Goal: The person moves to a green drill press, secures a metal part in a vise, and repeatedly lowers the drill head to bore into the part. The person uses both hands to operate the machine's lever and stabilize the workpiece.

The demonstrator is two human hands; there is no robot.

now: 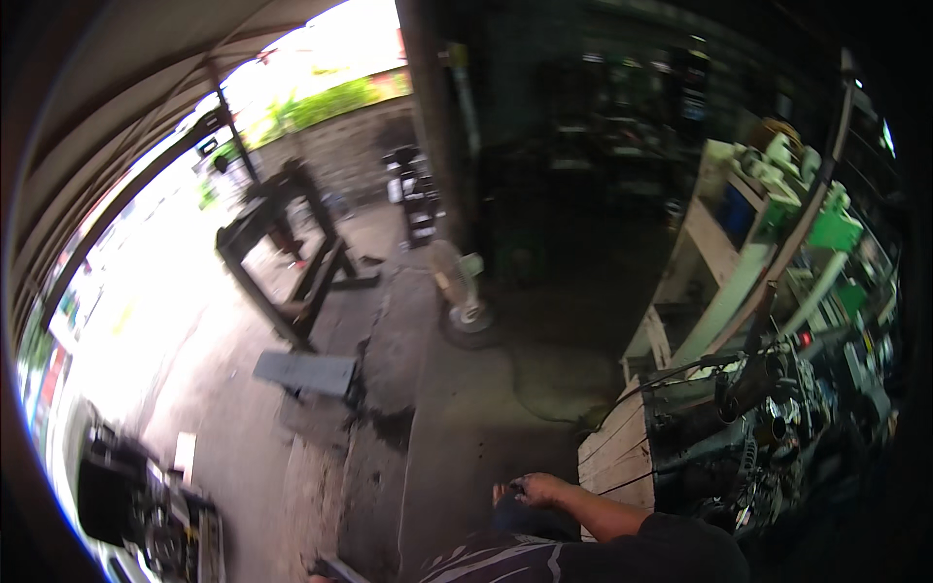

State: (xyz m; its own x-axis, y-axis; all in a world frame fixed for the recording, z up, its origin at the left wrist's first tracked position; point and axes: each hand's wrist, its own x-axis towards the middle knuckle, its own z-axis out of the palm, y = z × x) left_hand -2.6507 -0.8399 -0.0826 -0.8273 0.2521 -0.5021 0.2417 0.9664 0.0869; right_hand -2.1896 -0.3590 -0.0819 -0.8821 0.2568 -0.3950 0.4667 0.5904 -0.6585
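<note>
My right hand (531,489) is in front of me at the lower middle, its forearm coming in from the right out of a dark sleeve. Its fingers look curled and darkened, and blur hides what they may hold. Just below it is a dark blue-grey shape (536,521), possibly cloth or my clothing. At the bottom edge, a sliver of skin, which may be my left hand (317,579), shows beside a narrow grey piece (340,569). Its fingers are cut off by the frame. Right of my right hand is a worn wooden bench top (614,449).
Dark engine-like metal parts and cables (763,413) crowd the bench's right side. Behind it stands a pale wooden rack (714,238). A standing fan (465,291) trails a cable across the floor. On the left are a metal press-like frame (292,248), a grey block (306,373) and machinery (146,505).
</note>
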